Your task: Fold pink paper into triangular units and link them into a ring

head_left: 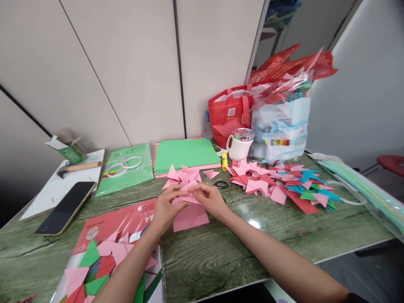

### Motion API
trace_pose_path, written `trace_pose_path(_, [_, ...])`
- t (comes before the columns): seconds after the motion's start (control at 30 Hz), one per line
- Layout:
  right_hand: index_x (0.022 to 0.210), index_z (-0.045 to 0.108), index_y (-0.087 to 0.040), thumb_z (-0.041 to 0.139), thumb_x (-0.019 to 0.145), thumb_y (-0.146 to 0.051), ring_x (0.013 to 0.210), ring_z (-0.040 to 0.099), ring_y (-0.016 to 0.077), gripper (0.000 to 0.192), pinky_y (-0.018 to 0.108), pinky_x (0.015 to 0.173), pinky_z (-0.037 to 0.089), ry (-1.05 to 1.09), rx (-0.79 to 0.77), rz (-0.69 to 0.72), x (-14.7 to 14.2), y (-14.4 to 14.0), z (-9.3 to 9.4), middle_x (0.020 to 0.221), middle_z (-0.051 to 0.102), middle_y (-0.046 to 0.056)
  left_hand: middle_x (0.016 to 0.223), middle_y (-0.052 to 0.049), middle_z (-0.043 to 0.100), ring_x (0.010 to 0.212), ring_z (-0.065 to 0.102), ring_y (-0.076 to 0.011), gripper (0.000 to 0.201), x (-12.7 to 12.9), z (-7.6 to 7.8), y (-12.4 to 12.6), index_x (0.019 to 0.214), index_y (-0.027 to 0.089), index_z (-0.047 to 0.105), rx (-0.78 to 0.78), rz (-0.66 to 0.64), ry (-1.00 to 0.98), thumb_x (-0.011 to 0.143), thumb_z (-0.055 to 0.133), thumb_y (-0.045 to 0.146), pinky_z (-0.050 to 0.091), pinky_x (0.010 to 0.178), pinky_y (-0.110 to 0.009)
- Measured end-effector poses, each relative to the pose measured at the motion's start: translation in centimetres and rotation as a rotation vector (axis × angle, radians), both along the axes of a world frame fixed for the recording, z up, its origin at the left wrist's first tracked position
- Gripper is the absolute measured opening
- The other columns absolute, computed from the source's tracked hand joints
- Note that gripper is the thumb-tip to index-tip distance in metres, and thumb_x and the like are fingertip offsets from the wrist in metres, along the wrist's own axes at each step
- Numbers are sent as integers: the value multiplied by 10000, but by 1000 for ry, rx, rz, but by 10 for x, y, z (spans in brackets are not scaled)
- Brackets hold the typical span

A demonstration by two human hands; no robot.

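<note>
My left hand (166, 207) and my right hand (212, 199) meet at the middle of the table, both pinching a pink paper piece (189, 194) that they fold between the fingertips. Under the hands lies a flat pink paper sheet (191, 219). Just beyond the fingers sits a small heap of folded pink paper shapes (183, 174). A single pink triangle (211, 173) lies to the right of that heap.
A large pile of folded pink, red, blue and green shapes (280, 183) lies at the right. Green paper stack (186, 155), white mug (239, 145), glue stick (224, 160), red bag (230, 114), phone (65, 207), hammer (78, 167), paper pack (110, 248) surround the hands.
</note>
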State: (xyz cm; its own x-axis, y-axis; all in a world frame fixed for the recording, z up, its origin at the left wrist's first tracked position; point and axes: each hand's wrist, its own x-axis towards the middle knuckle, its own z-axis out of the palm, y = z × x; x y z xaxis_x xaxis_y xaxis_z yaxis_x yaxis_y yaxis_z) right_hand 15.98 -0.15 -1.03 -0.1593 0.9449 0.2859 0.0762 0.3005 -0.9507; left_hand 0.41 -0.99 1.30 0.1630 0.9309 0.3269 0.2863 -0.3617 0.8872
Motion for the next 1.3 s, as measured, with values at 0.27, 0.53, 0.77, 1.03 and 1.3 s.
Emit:
trace_pose_path(0.27, [845,638,-178,658,672,-299,774,567,157,212,270,698,451,71,67,19,-3,-2,1,857,612,37,723,-39,615,712,557,-169,71,-1,-1,0,606,185,715,-19,107,-74,591,708,254,428,633,-271])
trace_pose_path(0.53, [675,647,-157,635,710,-267,673,556,148,115,256,628,432,77,93,-70,-2,-2,2,684,618,32,737,-39,665,726,607,-180,202,1,2,-4,801,168,701,-125,58,-119,617,699,250,471,681,-290])
trace_pose_path(0.77, [716,648,-158,655,691,-265,705,570,156,110,258,641,448,96,99,-76,-3,-5,2,727,631,40,683,-36,686,628,645,-175,349,4,1,-4,936,119,643,-307,39,-319,615,708,240,518,664,-313])
trace_pose_path(1.03, [678,601,-156,636,703,-312,603,566,134,161,260,579,462,203,29,-37,-4,-3,1,692,596,28,671,-34,687,620,644,-170,178,3,0,-3,711,115,635,-329,17,-367,646,693,271,547,634,-315])
trace_pose_path(1.3, [753,546,-170,665,665,-262,623,544,124,175,232,560,452,214,-21,-68,-4,-5,1,669,553,-11,736,-38,712,669,667,-193,258,2,-2,-3,882,120,655,-403,-63,-365,682,666,283,554,685,-340])
